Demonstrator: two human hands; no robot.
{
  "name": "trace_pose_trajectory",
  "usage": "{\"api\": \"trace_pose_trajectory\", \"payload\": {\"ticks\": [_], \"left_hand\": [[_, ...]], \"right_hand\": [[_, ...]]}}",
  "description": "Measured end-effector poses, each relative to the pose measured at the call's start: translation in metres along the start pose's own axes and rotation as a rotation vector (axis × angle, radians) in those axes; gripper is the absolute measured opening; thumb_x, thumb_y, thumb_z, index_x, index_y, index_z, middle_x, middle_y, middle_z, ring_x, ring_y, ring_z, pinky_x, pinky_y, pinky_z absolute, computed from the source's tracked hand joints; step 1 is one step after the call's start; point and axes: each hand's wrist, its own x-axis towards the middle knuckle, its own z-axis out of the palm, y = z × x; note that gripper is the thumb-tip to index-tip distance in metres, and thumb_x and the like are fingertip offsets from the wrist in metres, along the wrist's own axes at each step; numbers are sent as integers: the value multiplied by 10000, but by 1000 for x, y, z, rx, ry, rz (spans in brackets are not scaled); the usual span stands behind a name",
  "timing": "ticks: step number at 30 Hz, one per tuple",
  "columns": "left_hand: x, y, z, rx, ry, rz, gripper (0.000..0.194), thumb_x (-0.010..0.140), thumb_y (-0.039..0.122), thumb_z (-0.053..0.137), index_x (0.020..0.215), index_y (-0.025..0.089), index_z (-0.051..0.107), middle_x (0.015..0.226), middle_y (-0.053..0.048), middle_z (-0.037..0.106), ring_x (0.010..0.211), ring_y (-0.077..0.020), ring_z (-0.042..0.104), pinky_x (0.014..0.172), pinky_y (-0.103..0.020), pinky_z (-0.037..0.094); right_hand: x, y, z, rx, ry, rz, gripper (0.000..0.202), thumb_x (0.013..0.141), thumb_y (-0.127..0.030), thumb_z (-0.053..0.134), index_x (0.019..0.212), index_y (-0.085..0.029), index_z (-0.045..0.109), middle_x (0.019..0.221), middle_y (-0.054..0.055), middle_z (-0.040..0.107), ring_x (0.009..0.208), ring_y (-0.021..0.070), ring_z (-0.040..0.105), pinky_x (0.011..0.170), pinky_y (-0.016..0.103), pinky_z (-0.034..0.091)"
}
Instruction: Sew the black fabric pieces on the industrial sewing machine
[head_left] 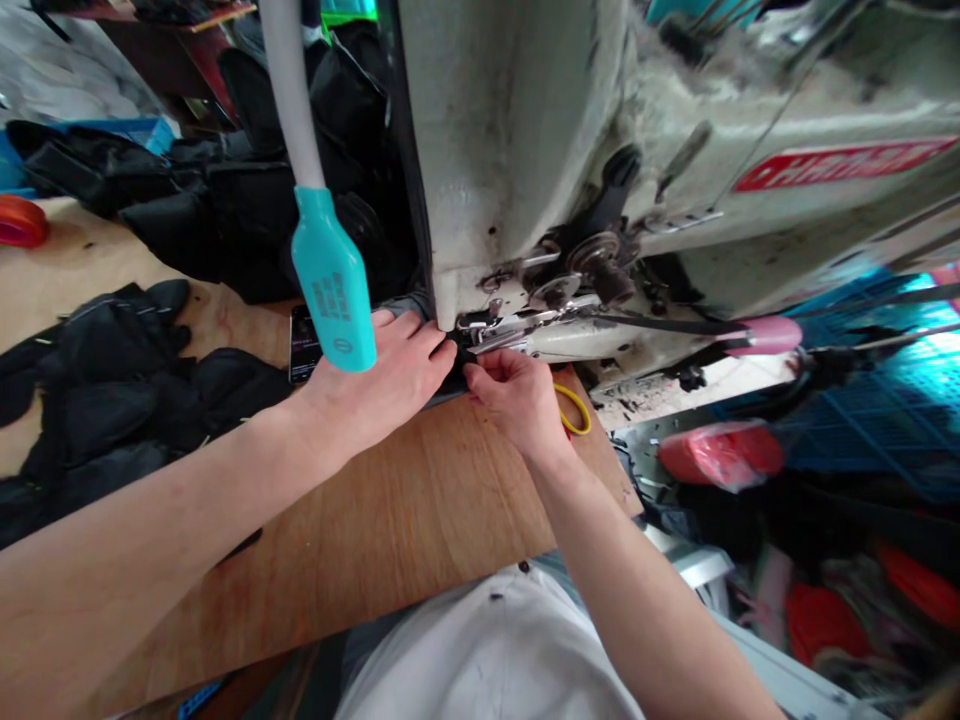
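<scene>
A worn grey sewing machine stands over the table, its needle area close to both hands. My left hand lies with its fingers spread on dark fabric, just left of the presser foot. To the right of the needle area, my right hand pinches the edge of the black fabric between thumb and forefinger. The fabric under the machine head is partly hidden by my fingers. A yellow scissor handle shows beside my right wrist.
A teal-ended lamp neck hangs above my left hand, with a phone behind it. Black fabric pieces cover the left of the wooden table. A red plastic-wrapped bundle sits lower right.
</scene>
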Motion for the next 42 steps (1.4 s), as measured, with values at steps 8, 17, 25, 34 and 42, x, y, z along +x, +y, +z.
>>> {"api": "trace_pose_trajectory", "payload": {"ticks": [8, 17, 25, 34, 42], "left_hand": [[-2, -6, 5, 43, 10, 83, 342, 944, 90, 435, 1204, 134, 653, 972, -107, 659, 858, -275, 629, 662, -394, 441], [-5, 8, -2, 69, -39, 57, 403, 928, 68, 424, 1274, 83, 629, 886, -90, 628, 707, -233, 627, 555, -368, 438], [5, 32, -12, -135, -239, -127, 472, 935, 60, 392, 1385, 41, 535, 991, -110, 644, 800, -238, 684, 555, -326, 489], [-8, 61, -3, -383, -210, -475, 488, 989, 213, 470, 1469, 129, 458, 1072, -92, 653, 863, -230, 703, 568, -298, 495], [-1, 77, -2, -433, -248, -512, 513, 981, 175, 411, 1486, 89, 428, 1099, -121, 666, 863, -237, 712, 578, -297, 503]], "right_hand": [[-2, -6, 0, 72, -7, 43, 208, 720, -388, 645, 697, -184, 613, 598, -2, 604, 518, 118, 488, 476, 228, 354], [-8, -10, 8, 49, 71, 48, 136, 713, -312, 645, 749, -181, 635, 685, 5, 648, 605, 137, 548, 558, 241, 429], [-12, -3, 19, 209, 105, 21, 135, 677, -249, 649, 793, -179, 640, 730, 5, 678, 636, 146, 591, 606, 257, 476], [-15, 13, 9, 214, 18, -50, 149, 687, -161, 604, 827, -188, 648, 799, 4, 702, 710, 156, 635, 670, 260, 499], [-23, 14, 2, 240, -29, -16, 155, 793, -328, 645, 817, -178, 678, 738, 12, 673, 649, 151, 589, 599, 256, 451]]}}
